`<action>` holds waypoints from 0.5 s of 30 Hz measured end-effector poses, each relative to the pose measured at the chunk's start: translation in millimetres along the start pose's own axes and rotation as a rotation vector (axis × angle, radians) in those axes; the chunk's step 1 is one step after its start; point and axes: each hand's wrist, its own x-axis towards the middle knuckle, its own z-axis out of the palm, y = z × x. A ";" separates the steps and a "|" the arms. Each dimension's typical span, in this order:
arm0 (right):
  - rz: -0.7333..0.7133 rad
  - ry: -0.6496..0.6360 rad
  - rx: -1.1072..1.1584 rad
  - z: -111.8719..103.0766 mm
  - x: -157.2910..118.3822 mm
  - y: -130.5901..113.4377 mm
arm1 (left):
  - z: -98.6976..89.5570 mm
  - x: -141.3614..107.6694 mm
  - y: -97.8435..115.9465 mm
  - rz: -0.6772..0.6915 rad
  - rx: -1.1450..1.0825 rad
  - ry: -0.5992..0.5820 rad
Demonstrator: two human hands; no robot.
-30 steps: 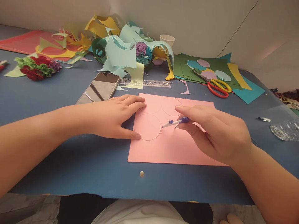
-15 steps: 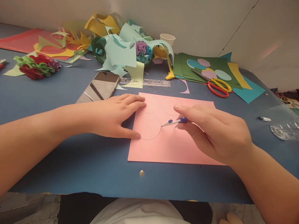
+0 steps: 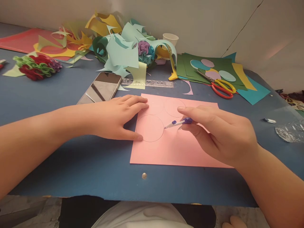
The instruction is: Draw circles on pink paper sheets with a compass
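Note:
A sheet of pink paper lies on the blue table in front of me, with three circles drawn in thin line on its left and upper part. My left hand rests flat at the sheet's left edge, fingers spread, fingertips on the paper. Between the thumb and fingers of my right hand is a white and blue drawing compass, held low and slanted. One leg's tip is at the right side of the lower circle; the other tip shows just right of it. The compass top is hidden by my fingers.
A phone and a clear ruler lie beyond the sheet. Scissors rest on green paper with cut discs. Paper scraps, a paper cup and a ruffled paper flower ball stand farther back.
My right hand and the compass have shifted very slightly to the right. My left hand and the pink paper stay in place.

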 end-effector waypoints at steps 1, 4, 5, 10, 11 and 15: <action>-0.005 -0.004 0.006 -0.5 0.4 0.0 | -0.1 0.2 0.1 0.000 0.001 -0.001; -0.025 0.003 0.013 -1.3 1.4 0.3 | -0.8 0.3 0.6 -0.004 0.004 -0.005; -0.030 -0.003 0.010 -1.5 1.5 0.4 | -1.1 0.3 0.8 -0.007 0.005 -0.007; -0.025 -0.016 0.000 -2.2 0.2 0.3 | -1.4 -0.2 0.8 -0.012 -0.006 -0.007; -0.024 -0.013 0.000 -2.3 -0.2 0.1 | -1.3 -0.2 0.7 -0.010 -0.014 -0.003; -0.009 -0.012 -0.020 -2.2 -0.8 -0.7 | -1.3 -0.1 0.8 -0.012 -0.018 -0.003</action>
